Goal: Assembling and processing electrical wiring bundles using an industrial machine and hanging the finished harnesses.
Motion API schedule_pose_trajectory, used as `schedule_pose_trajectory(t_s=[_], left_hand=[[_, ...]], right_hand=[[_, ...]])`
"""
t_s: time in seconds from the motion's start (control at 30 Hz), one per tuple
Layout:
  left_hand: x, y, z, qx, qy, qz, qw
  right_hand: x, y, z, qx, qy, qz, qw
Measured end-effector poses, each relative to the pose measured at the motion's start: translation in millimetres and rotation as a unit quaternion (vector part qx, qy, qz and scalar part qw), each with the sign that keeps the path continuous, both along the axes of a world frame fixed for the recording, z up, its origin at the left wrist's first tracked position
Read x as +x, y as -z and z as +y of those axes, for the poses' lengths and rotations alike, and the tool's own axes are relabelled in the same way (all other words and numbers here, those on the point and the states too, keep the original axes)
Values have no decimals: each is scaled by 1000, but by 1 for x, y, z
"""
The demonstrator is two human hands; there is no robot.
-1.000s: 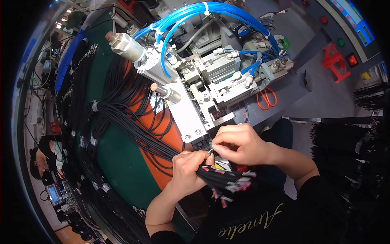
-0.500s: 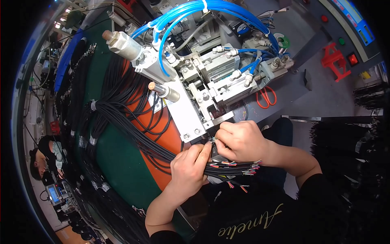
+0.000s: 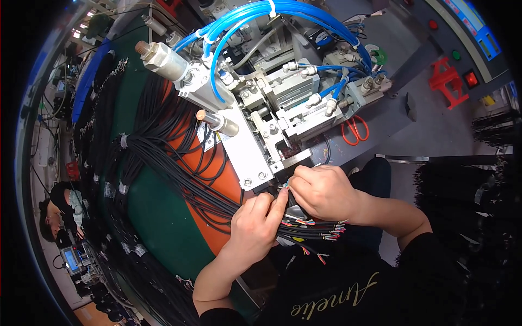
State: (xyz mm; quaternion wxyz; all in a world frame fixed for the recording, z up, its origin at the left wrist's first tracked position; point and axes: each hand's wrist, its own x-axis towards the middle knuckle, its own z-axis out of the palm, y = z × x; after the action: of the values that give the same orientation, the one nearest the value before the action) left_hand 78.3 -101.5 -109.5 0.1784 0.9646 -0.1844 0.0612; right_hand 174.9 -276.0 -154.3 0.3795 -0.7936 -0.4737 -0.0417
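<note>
In front of a metal pneumatic fixture (image 3: 255, 146), my two hands meet at a small end of thin coloured wires (image 3: 285, 185). My left hand (image 3: 254, 224) is closed on a black cable, its index finger stretched toward those wires. My right hand (image 3: 322, 190) pinches close by, thumb and fingers pressed together at the wire tips; the exact grip is hidden by the fingers. A bundle of black cables (image 3: 187, 182) runs from the left, under my left hand. Their stripped ends (image 3: 331, 231), with red, white and other thin wires, stick out below my right wrist.
Blue air hoses (image 3: 304, 10) arch over the fixture. Orange-handled scissors (image 3: 356, 130) lie right of it, near a red bracket (image 3: 448, 82). More black cables (image 3: 106, 117) lie on the green mat (image 3: 157, 228) at left. A person (image 3: 54, 212) is at the far left.
My left index finger has straightened and shifted slightly right toward the wire end. My right hand has moved slightly down, still pinching. The cable ends below have shifted a little.
</note>
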Motion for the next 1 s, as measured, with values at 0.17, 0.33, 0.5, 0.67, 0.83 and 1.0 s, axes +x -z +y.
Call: schedule_pose_trajectory(t_s=[0.17, 0.33, 0.5, 0.67, 0.83, 1.0], left_hand=[[3, -6, -6, 59, 5, 7, 998], [5, -6, -8, 76, 8, 3, 997], [2, -5, -6, 53, 1, 0, 999], [2, -7, -8, 64, -3, 7, 998], [5, -7, -12, 84, -5, 2, 996], [8, -6, -10, 75, -7, 4, 997]], right_hand=[[2, -9, 0, -78, -8, -13, 997], [6, -5, -2, -58, -17, 32, 998], [-4, 2, -2, -12, 16, 8, 1000], [-4, -1, 1, -3, 22, -21, 1000], [1, -8, 0, -80, -10, -35, 996], [6, -5, -2, -70, -17, -3, 997]])
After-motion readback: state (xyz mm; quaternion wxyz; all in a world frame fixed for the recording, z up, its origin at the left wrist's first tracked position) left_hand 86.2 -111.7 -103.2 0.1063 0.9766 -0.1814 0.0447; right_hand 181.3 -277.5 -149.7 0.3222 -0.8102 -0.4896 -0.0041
